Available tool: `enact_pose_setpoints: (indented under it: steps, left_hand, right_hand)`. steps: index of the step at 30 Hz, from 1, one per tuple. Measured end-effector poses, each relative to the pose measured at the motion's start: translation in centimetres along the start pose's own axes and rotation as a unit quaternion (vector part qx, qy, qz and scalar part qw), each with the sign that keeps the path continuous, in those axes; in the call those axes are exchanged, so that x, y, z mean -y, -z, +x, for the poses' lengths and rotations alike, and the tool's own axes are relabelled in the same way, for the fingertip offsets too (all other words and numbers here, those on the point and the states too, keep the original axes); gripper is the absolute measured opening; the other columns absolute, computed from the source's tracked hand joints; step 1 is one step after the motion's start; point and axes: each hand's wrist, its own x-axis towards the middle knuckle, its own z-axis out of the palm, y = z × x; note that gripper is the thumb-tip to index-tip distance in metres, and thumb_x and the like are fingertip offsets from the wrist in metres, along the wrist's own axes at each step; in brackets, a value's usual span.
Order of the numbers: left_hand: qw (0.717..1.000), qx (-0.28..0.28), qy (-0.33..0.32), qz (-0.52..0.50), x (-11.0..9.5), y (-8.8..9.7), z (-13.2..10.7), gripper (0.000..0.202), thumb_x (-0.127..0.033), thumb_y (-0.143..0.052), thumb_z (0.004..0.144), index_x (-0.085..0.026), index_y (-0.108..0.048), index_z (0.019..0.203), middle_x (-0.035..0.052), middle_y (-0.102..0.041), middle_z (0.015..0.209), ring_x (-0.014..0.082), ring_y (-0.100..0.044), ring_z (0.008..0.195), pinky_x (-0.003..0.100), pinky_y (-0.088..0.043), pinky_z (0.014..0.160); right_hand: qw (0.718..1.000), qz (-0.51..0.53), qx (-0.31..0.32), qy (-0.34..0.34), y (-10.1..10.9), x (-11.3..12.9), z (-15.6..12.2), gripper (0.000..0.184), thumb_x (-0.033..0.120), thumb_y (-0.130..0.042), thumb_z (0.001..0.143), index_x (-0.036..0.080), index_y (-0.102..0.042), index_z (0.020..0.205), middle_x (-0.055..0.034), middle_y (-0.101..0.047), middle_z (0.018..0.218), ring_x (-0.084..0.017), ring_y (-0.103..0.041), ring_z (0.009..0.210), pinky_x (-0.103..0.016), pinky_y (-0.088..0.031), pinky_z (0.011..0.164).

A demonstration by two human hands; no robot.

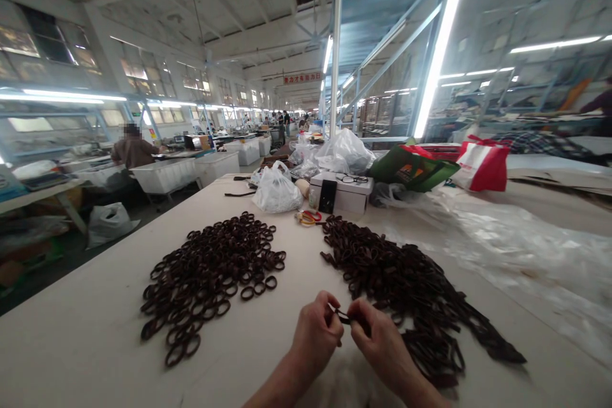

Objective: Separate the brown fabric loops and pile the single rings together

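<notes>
Pale table (90, 344), left hand (315, 335) and right hand (382, 344) fingertip-to-fingertip, pinching one dark band (342, 316).

Bare cream worktop (95, 331) lies open between the left pile of dark brown rings (210, 274) and the right tangled heap of dark brown bands (411, 287); white plastic bags (277, 191) block the far end.

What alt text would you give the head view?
A left hand and a right hand pinch one dark brown band between them over a pale table. A pile of loose rings lies on the left, a tangled heap on the right. Behind stand a plastic bag, a white box and scissors.
</notes>
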Motion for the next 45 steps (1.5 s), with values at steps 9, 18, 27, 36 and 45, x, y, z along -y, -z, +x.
enact_pose_setpoints:
  steps: [9,18,27,36,45]
  left_hand:
    - [0.994,-0.036,0.038,-0.098,-0.7,4.1,1.2,0.023,-0.027,-0.054,0.076,-0.012,-0.056,0.094,-0.0015,-0.058,0.057,0.0114,-0.055,0.044,0.017,-0.045,0.042]
    - [0.909,-0.367,-0.034,-0.196,-0.3,12.4,3.0,0.062,-0.036,-0.064,0.077,-0.015,-0.037,0.129,0.0003,-0.062,0.082,0.0079,-0.057,0.049,0.014,-0.042,0.044]
    - [0.988,-0.065,0.006,-0.14,-0.9,4.3,1.1,0.052,-0.035,-0.061,0.078,-0.014,-0.044,0.122,0.0014,-0.059,0.084,0.0109,-0.06,0.056,0.017,-0.044,0.048]
    - [0.997,0.061,-0.03,-0.043,-0.4,2.1,-0.1,0.034,-0.028,-0.056,0.082,-0.017,-0.056,0.113,-0.0008,-0.06,0.079,0.01,-0.058,0.057,0.02,-0.043,0.055]
    - [0.987,0.092,0.015,-0.131,-1.1,1.5,-0.5,0.037,-0.038,-0.064,0.079,-0.014,-0.06,0.106,0.0016,-0.061,0.08,0.0108,-0.059,0.058,0.019,-0.044,0.053]
  right_hand:
    - [0.997,-0.076,-0.021,0.005,2.0,0.0,0.2,0.014,0.032,-0.051,0.086,0.021,-0.058,0.084,0.0025,-0.062,0.068,-0.012,-0.057,0.061,-0.022,-0.04,0.059]
    - [0.922,-0.303,-0.181,-0.158,8.5,-5.0,1.5,0.032,0.035,-0.05,0.087,0.017,-0.062,0.109,-0.0124,-0.064,0.103,-0.023,-0.061,0.082,-0.032,-0.042,0.066]
    - [0.935,-0.346,-0.071,-0.038,4.9,-3.8,1.2,0.029,0.024,-0.055,0.085,0.023,-0.064,0.113,-0.0068,-0.064,0.101,-0.019,-0.062,0.079,-0.028,-0.044,0.064]
    - [0.963,-0.246,-0.106,0.002,6.5,-5.8,2.0,0.026,0.016,-0.045,0.083,0.02,-0.067,0.095,-0.0067,-0.067,0.099,-0.022,-0.064,0.083,-0.034,-0.049,0.075]
    - [0.994,0.097,-0.055,0.011,3.3,-2.2,1.3,0.036,0.02,-0.041,0.085,0.016,-0.057,0.117,-0.0061,-0.07,0.099,-0.015,-0.066,0.086,-0.029,-0.053,0.081]
